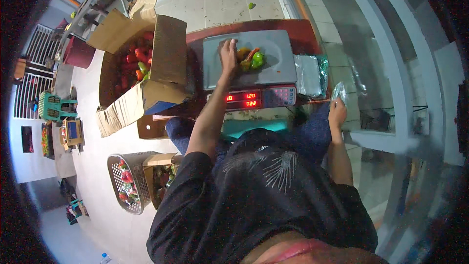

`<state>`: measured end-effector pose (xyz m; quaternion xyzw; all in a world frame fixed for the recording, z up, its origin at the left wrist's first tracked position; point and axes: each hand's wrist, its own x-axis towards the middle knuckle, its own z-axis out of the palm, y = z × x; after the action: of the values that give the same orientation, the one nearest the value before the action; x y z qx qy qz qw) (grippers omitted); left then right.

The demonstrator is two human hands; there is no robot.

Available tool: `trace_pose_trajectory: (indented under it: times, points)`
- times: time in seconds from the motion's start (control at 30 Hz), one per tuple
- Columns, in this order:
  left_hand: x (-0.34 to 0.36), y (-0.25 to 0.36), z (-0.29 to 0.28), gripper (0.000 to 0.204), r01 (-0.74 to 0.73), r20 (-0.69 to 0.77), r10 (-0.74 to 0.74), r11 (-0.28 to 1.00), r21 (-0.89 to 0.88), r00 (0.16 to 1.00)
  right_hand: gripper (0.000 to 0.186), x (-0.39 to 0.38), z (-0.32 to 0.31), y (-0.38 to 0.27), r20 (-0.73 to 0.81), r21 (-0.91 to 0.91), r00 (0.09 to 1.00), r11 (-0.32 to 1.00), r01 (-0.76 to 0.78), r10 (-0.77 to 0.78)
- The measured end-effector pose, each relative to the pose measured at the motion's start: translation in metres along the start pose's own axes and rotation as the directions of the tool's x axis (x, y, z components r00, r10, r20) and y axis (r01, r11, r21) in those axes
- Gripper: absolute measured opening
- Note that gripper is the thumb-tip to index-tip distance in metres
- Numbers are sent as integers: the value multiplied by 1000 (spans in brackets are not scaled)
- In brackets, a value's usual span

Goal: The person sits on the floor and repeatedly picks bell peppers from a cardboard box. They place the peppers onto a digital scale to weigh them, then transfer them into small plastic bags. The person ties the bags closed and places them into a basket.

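Observation:
On the grey pan of a weighing scale (281, 49), several peppers lie in a small heap: a bright green pepper (257, 60), with yellowish and orange ones beside it. My left hand (227, 57) is over the pan just left of the heap, fingers loosely extended and nothing visible in them. The red digits of the scale's display (243, 99) are lit. Out to the right, my right hand (337, 113) is closed on a clear plastic bag (339, 91), which sticks up from the fingers. A stack of clear plastic bags (309, 76) lies against the scale's right side.
Left of the scale, an open cardboard box (168, 51) holds many red peppers and a few green ones. A plastic basket (139, 198) and a smaller box of wrapped produce stand lower left. One green pepper (251, 6) lies on the floor ahead. Metal framing (386, 44) rises at right.

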<state>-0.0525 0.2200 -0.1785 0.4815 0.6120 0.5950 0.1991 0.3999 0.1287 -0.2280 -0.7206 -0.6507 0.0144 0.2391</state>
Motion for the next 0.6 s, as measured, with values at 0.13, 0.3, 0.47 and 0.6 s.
trace_pose_trajectory:
  times: [0.13, 0.3, 0.47, 0.6]
  points:
    - [-3, -4, 1, 41, 30, -2, -30, 1000, 7, 1000, 18, -1, -11, -14, 48, -22, 997, 998, -62, 63]
    - [3, -10, -5, 43, 132, 60, -125, 982, -135, 990, 23, 0, -4, -7, 43, -53, 999, 998, -20, 22]
    - [7, -8, -25, 43, 5, 58, -3, 1000, -26, 998, 23, 2, -2, -7, 22, -39, 999, 999, -22, 23]
    - [3, 21, -41, 43, 340, 261, -271, 901, -270, 926, 21, 3, 2, -3, 14, -58, 1000, 998, -23, 24]
